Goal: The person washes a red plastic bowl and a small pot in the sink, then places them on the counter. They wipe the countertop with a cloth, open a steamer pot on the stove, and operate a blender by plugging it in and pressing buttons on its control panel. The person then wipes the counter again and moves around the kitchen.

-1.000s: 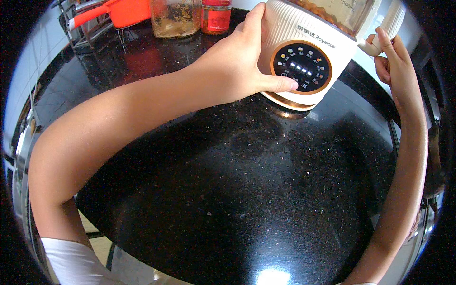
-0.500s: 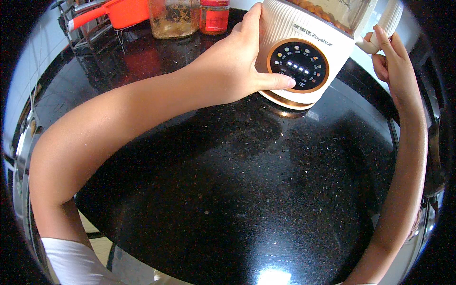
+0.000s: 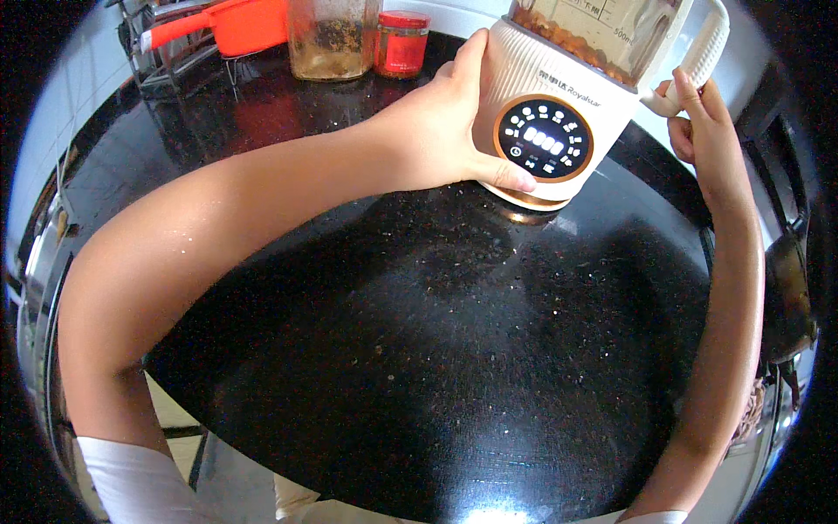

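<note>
A white blender with a ribbed base (image 3: 511, 65) stands at the far side of the counter, tilted in the picture. On top sits its clear jug (image 3: 580, 39), with brown and orange pieces lying at the bottom. My left hand (image 3: 445, 122) clasps the base from the left, its thumb resting across the lower edge of the round black control panel (image 3: 543, 131). The panel's icons and display glow white. To the right, my right hand (image 3: 709, 122) has its fingers curled at the lower end of the jug's white handle (image 3: 705, 52). Some of its fingertips are hidden.
A black speckled countertop (image 3: 419, 349) spans the space between my arms. Behind my left arm stand a red-lidded jar (image 3: 401, 44), a stained clear container (image 3: 334, 39) and a red pot (image 3: 249, 26) on a wire rack. A dark pan (image 3: 786, 297) is at the right edge.
The control panel's icons and display look brighter and sharper now. The whole view has shifted a little, showing more of the jug. Both hands keep their places on the blender.
</note>
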Action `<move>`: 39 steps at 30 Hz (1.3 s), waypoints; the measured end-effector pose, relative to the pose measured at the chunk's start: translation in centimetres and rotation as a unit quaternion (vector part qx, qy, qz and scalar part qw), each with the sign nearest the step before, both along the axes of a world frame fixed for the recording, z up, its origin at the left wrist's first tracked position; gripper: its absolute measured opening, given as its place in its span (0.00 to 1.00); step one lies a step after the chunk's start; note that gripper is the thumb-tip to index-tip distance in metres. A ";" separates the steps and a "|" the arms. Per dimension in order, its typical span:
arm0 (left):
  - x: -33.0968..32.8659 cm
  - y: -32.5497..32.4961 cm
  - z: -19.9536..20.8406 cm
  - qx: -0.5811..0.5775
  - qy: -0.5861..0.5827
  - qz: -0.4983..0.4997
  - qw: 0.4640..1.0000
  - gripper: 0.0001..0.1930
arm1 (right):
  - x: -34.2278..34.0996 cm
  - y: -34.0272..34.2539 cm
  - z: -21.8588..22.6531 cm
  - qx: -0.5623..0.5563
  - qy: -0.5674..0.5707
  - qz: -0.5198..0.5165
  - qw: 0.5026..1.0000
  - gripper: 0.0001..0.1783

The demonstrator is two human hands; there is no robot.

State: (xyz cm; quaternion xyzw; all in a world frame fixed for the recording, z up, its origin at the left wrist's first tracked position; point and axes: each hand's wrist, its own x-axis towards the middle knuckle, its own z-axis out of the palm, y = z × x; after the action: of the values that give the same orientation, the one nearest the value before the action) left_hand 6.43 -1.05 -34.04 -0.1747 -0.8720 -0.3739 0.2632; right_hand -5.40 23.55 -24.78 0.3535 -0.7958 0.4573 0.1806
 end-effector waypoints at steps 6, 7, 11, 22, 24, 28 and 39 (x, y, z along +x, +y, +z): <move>0.1 -0.2 -0.2 -0.015 -0.008 0.047 0.999 0.67 | 0.4 0.0 0.4 0.002 -0.012 0.010 1.000 0.20; 0.1 -0.2 -0.2 -0.016 -0.014 0.052 0.998 0.67 | 0.4 0.0 0.4 0.002 -0.014 0.007 1.000 0.20; 0.0 -0.5 -0.3 -0.025 -0.010 0.026 0.999 0.66 | 0.0 0.4 0.1 0.005 -0.020 0.016 1.000 0.20; -0.3 -1.8 -0.4 0.038 -0.034 -0.077 0.996 0.58 | -0.2 0.3 -0.1 0.018 0.008 0.014 1.000 0.22; -0.5 -1.7 -0.4 0.034 -0.029 -0.076 0.996 0.57 | -0.9 0.6 0.0 0.024 0.010 0.016 1.000 0.21; -0.7 -1.8 -0.7 0.045 -0.035 -0.054 0.997 0.56 | -1.0 0.4 -0.2 0.021 0.008 0.008 1.000 0.21; 4.5 2.0 4.2 -0.020 -0.184 -0.023 0.982 0.52 | -1.1 0.5 -1.0 -0.008 0.024 -0.034 0.999 0.21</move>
State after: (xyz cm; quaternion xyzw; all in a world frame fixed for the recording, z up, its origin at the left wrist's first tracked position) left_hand 10.90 0.97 -29.82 -0.1282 -0.9084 -0.3886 0.0861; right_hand -6.46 24.02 -25.79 0.3358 -0.7991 0.4488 0.2176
